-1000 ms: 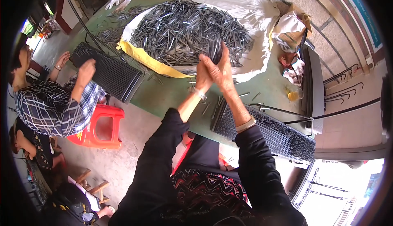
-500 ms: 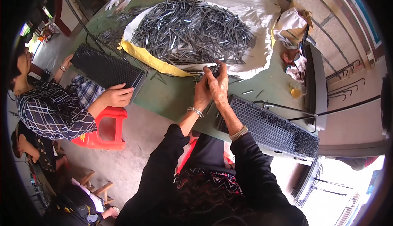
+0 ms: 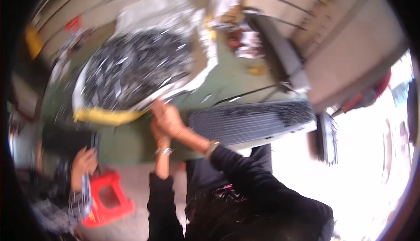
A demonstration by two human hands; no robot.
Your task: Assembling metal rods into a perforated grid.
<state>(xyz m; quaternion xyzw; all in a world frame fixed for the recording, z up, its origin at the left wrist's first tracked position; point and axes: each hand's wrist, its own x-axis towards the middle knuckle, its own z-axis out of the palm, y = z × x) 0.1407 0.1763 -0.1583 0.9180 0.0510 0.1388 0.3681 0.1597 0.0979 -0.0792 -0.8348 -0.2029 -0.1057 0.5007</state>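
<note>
My left hand (image 3: 159, 135) and my right hand (image 3: 171, 120) are pressed together over the green table, just off the near edge of a white cloth with a yellow border (image 3: 109, 116). Their fingers look closed round each other, the right hand lying over the left. Motion blurs them, and whatever is between them is hidden. On the cloth lies a big heap of thin dark sticks (image 3: 135, 66). Right of my hands sits a long black tray with rows of holes (image 3: 236, 123); dark sticks fill its right end.
At lower left, a co-worker's hand (image 3: 84, 161) rests by another black tray (image 3: 65, 142), near a red plastic stool (image 3: 124, 206). A thin dark rod (image 3: 249, 94) lies behind my tray. Farther back are a yellow cup (image 3: 257, 69), crumpled cloths (image 3: 250, 44) and a long grey box-like object (image 3: 278, 44).
The whole view has swung to the right and blurred, so the heap and the co-worker appear farther left. My hands stay together; the dark pieces seen between them earlier no longer show.
</note>
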